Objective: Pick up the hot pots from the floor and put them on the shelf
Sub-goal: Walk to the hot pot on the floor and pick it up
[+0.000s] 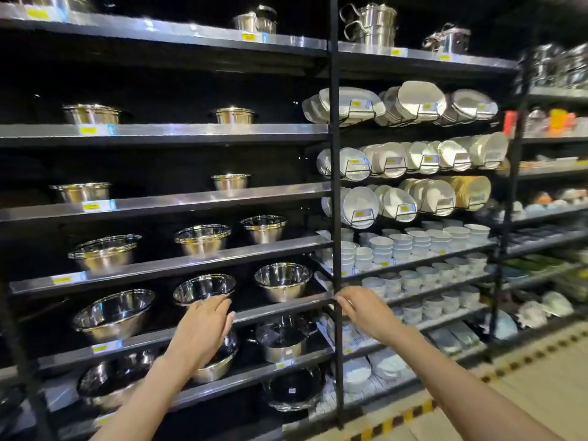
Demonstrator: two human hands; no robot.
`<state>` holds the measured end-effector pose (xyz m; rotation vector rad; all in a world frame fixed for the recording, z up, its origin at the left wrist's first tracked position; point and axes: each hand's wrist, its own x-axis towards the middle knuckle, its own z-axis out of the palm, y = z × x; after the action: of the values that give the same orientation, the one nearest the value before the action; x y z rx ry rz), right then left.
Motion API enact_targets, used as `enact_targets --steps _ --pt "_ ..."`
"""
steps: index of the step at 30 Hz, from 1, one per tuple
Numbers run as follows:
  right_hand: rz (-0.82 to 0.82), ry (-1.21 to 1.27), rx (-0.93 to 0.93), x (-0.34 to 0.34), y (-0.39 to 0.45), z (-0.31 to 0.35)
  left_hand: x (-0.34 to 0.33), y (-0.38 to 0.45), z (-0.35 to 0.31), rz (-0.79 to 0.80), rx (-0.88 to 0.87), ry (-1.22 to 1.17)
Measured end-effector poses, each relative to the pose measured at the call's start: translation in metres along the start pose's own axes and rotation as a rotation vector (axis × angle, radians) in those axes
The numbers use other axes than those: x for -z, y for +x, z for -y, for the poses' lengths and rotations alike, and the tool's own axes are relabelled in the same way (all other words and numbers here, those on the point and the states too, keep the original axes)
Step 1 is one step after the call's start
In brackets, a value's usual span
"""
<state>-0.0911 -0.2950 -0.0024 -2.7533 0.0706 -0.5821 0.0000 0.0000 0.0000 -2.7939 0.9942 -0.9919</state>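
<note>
Shiny steel hot pots stand in rows on a dark shelf unit with metal-edged boards [197, 262]. My left hand [203, 332] reaches toward the middle pot [203, 288] of one row, fingers apart, just below and in front of its rim, holding nothing. Another pot [219, 364] on the board below is partly hidden behind that hand. My right hand [362, 310] is raised beside the black upright post [334, 186], fingertips close to it near the shelf edge, and it is empty. More pots sit to the left [111, 313] and right [283, 281].
Right of the post, racks hold white plates [410, 103] and stacked white bowls [413, 246]. Lidded steel pots [372, 23] stand on the top board. A pale floor with a yellow-black striped line [407, 415] runs along the shelf base at bottom right.
</note>
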Motion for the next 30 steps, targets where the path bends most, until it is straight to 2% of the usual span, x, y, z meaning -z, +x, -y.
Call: enact_targets --steps 6,8,14,17,21,26,30 --pt "-0.037 -0.059 -0.188 0.030 -0.007 -0.123 -0.060 0.103 -0.100 0.053 -0.164 -0.183" --pt "-0.061 -0.050 -0.259 0.043 -0.009 -0.172 -0.085 0.145 -0.141 0.016 -0.225 -0.239" --pt "-0.112 -0.155 -0.457 0.097 -0.024 -0.322 -0.120 0.267 -0.292 0.007 -0.418 -0.424" --pt "-0.161 -0.220 -0.545 0.125 -0.047 -0.386 -0.133 0.316 -0.367 -0.059 -0.568 -0.456" --pt "-0.238 -0.282 -0.691 0.153 -0.083 -0.462 -0.159 0.372 -0.468 0.017 -0.670 -0.576" --pt "-0.313 -0.334 -0.869 0.181 -0.115 -0.556 -0.196 0.434 -0.594 0.013 -0.834 -0.691" --pt "-0.304 -0.400 -0.976 0.199 -0.126 -0.635 -0.234 0.495 -0.687 -0.005 -0.940 -0.711"
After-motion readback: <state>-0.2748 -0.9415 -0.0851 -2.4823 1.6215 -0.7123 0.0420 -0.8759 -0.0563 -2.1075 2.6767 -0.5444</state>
